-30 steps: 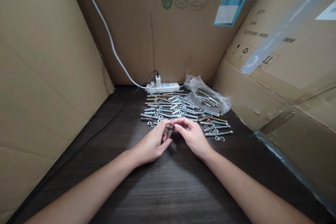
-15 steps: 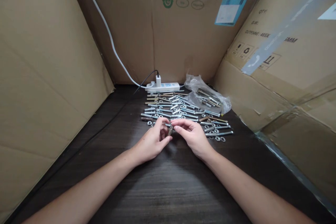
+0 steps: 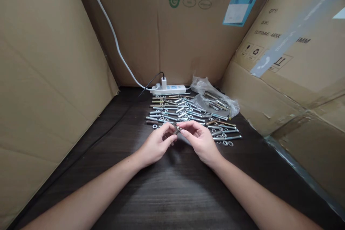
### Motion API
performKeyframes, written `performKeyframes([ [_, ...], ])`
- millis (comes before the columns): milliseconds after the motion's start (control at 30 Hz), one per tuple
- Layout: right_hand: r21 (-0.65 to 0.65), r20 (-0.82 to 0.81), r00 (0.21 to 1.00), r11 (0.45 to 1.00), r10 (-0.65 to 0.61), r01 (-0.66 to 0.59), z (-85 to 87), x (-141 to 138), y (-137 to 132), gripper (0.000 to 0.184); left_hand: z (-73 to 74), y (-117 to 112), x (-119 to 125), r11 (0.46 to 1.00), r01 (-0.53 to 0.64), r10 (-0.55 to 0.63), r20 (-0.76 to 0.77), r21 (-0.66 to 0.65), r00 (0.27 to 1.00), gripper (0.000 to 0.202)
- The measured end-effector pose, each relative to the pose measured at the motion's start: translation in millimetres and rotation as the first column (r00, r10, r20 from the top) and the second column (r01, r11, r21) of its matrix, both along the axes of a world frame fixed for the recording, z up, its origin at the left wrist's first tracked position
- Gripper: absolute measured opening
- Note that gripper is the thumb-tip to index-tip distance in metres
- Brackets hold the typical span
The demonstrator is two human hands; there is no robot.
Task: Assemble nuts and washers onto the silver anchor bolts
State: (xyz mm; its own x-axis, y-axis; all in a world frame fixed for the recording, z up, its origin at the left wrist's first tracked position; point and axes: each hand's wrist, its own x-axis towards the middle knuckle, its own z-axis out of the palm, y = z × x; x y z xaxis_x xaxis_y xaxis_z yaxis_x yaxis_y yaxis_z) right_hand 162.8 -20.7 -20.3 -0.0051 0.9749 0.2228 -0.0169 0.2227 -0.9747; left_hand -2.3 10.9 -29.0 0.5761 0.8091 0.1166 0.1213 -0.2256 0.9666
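Both hands meet over the near edge of a spread of loose fasteners. Thumb and fingers of my left hand [image 3: 159, 142] are closed on a small shiny bolt [image 3: 177, 130], of which only a short piece shows. At its right end my right hand [image 3: 201, 140] pinches it with thumb and fingertips; whether a nut or washer is between them is too small to tell. Just beyond lie rows of expansion bolts [image 3: 188, 114], silver and brass-coloured. A hex nut [image 3: 155, 127] is left of my fingers, and a flat washer [image 3: 230, 144] lies off to the right.
A white power strip [image 3: 178, 88] with a plugged-in adapter stands behind the bolts. A clear plastic bag [image 3: 202, 85] with more bolts is at the back right. A black cable [image 3: 107, 128] crosses the dark table [image 3: 172, 194] on the left. Cardboard boxes [image 3: 134, 25] wall in three sides.
My left thumb and fingers have closed up around the bolt, which now shows less and lies more tilted. The right hand keeps its pinch. The view has shifted slightly.
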Motion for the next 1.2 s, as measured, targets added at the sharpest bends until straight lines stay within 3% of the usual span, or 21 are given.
performKeyframes([
  [67,0.013,0.014,1.0,1.0,-0.003,0.003,-0.4,-1.0,-0.5,0.016,0.8,0.0,-0.2,0.999,0.014,-0.014,-0.005,-0.038,1.0,0.011],
  [233,0.046,0.07,0.998,0.999,0.001,-0.004,-2.4,-2.5,-1.0,0.014,4.8,1.3,0.0,0.998,0.008,-0.007,-0.019,0.062,1.0,0.013],
  [467,0.105,0.238,0.971,0.994,0.001,-0.026,-6.0,-3.8,-3.0,0.013,5.1,2.0,-1.2,0.997,-0.009,0.005,-0.046,-0.082,0.999,0.009],
  [767,0.105,0.24,0.971,0.994,0.004,-0.03,-6.6,-5.5,-3.9,0.012,4.0,3.9,-2.3,0.982,-0.003,0.0,-0.02,-0.187,1.0,0.006],
  [1200,0.109,0.235,0.971,0.994,-0.044,0.019,-6.8,-1.0,0.0,0.011,7.1,3.1,-4.0,0.993,0.045,-0.043,0.018,-0.111,0.999,0.007],
])
